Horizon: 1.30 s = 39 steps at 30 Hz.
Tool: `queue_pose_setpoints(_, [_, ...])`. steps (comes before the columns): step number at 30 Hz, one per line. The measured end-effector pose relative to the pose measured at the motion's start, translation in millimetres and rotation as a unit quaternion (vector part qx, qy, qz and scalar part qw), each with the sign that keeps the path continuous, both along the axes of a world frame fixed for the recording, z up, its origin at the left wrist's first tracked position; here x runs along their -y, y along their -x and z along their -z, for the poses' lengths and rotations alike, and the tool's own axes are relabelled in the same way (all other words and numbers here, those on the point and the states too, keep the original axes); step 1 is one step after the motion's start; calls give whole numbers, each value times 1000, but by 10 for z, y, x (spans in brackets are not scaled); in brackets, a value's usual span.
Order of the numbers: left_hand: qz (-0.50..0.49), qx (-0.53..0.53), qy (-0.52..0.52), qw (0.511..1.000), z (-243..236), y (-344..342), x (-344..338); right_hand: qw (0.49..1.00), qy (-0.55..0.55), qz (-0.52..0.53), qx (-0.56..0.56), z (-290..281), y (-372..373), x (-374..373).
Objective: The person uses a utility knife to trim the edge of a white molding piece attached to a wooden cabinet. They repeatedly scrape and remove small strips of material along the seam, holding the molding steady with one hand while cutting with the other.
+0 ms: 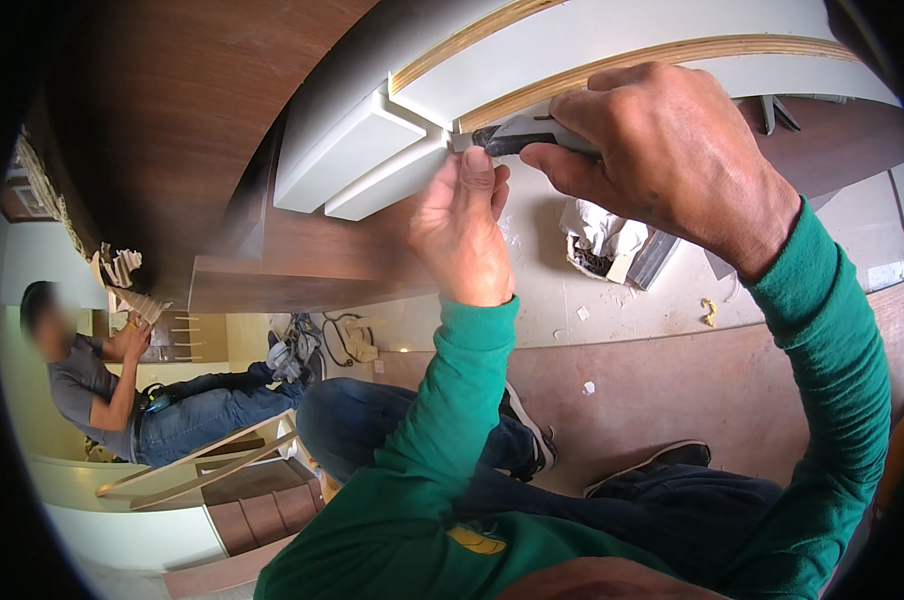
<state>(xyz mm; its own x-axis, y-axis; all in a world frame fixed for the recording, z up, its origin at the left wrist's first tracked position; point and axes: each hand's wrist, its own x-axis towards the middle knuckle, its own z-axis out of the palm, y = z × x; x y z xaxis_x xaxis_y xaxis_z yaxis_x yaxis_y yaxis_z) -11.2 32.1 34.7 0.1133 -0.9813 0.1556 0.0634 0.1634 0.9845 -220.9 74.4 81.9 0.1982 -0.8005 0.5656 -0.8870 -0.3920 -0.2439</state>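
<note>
My right hand [672, 150] is closed around a grey and black utility knife [527, 136], its front end pointing left at the corner of a white panel [612, 62] with bare plywood edges. Right at that end, my left hand [469, 230] is closed, thumb raised against curled fingers. Whatever it pinches is hidden or too small to make out. Just left of the knife's front end are two white drawer fronts [357, 150], side by side. The blade itself cannot be made out behind my left fingertips.
Below the panels, a box with white cloth [604, 232] sits on the pale floor among scraps. A brown wood panel [302, 270] lies under the drawer fronts. At left, a co-worker [102, 385] in a grey shirt handles something near a wooden ladder [207, 460]. Cables [342, 340] lie beyond.
</note>
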Motion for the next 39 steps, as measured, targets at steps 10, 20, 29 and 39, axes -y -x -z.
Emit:
queue_pose_setpoints(10, [26, -10, -3, 1000, 16, -20, -41, 999, 7, -22, 25, 92, 14, -14])
queue_pose_setpoints(20, [18, -9, -5, 1000, -1, -12, -21, 999, -3, -24, 35, 114, 15, 18])
queue_pose_setpoints(29, [27, -36, -7, 999, 7, -30, 0, 999, -15, -19, 33, 63, 20, 33])
queue_pose_setpoints(39, [17, -37, -3, 999, 2, -28, 4, 1000, -11, 9, 19, 4, -42, -17])
